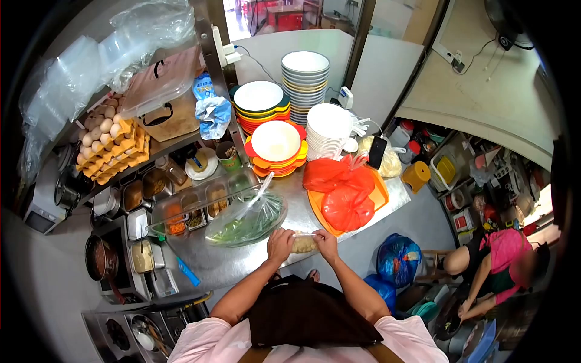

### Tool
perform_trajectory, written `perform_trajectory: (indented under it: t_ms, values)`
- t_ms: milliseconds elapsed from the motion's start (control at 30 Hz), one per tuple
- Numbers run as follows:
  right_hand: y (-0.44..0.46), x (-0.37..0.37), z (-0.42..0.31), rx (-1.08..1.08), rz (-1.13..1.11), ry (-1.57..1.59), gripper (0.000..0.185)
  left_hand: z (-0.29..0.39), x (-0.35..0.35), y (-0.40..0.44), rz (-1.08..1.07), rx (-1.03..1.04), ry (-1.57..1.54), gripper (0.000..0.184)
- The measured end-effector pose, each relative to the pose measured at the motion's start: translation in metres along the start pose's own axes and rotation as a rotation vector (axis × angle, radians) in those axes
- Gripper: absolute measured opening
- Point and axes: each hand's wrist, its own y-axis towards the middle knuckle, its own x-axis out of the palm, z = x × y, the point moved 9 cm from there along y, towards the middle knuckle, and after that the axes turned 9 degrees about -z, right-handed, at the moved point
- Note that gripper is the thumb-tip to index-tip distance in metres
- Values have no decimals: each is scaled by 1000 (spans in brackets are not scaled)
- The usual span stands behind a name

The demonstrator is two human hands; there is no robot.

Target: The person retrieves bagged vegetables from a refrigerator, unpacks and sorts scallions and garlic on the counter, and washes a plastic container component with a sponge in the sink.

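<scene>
Left hand [280, 245] and right hand [327, 244] are pinching a pouch [304, 244] by opposite ends, fingers nearly closed, seemingly keeping it level at the tabletop's [221, 266] edge. Greens [245, 222] are lying left of the grip.

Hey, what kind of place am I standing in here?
Most likely a small restaurant kitchen: tall stacks of bowls, trays of eggs, and a pot beside metal food containers.

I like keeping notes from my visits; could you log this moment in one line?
left hand and right hand: holding small clear bag | nearby: bag of greens, red bags in orange tray
</scene>
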Motion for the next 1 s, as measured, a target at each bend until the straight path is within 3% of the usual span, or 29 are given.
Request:
perform_trajectory:
  t_ms: [133,167,267,367,467,600,700,733,833,967,1000]
  values:
    - [-11,-5,16,146,28,347,22,-15,-5,-10,56,-183,-291,17]
    - [-13,-3,23,214,5,453,22,-13,-7,-10,79,-149,-349,16]
    - [-10,-11,20,226,-16,373,22,-7,-11,-10,125,-57,-472,14]
    - [-14,-38,-27,35,146,3,21,6,-23,-11,135,-7,-494,12]
    - [-27,-50,-97,-224,247,-70,21,11,-34,-12,171,-6,-524,11]
    - [-18,-7,-124,-213,-75,218,24,20,-44,-16,210,-11,-531,13]
    - [-5,31,-107,-145,-193,246,25,21,-48,-21,224,-30,-539,14]
    - [-2,36,-97,-78,-198,109,24,21,-49,-22,223,-41,-550,14]
    - [0,49,-91,-264,-209,-266,24,16,-47,-27,224,-79,-618,16]
    - [4,38,-44,122,-126,-702,20,-7,-26,-35,166,-201,-814,16]
    - [-3,28,-61,107,-101,-743,18,-13,-19,-36,159,-191,-866,17]
